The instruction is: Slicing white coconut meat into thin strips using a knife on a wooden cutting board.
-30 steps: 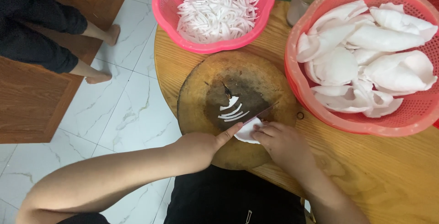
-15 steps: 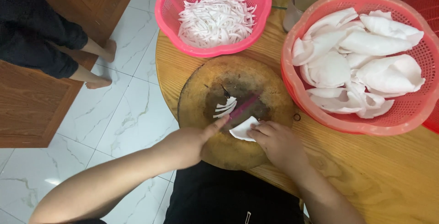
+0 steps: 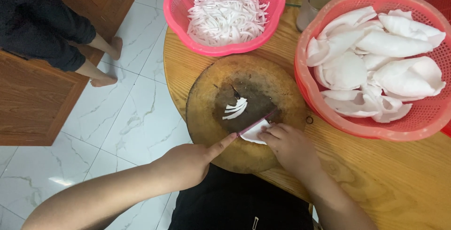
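The left hand is closed on a knife with a pink-looking blade, the forefinger stretched along its back. The right hand presses a white coconut piece flat with bent fingers, so it grips this piece from above. The piece lies on the round wooden chopping board, near the board's edge closest to the person, and the board sits at the table edge beside the floor. A few cut strips lie at the middle of the board, well apart from the hands.

I judge the white flesh to be light and rather stiff, but wet and slippery, so it can slide under the blade. It breaks if bent much. The best hold is on the flat top, fingertips curled back from the cutting line. The pink basket at the far edge holds more strips, and the red basket at the right holds whole pieces
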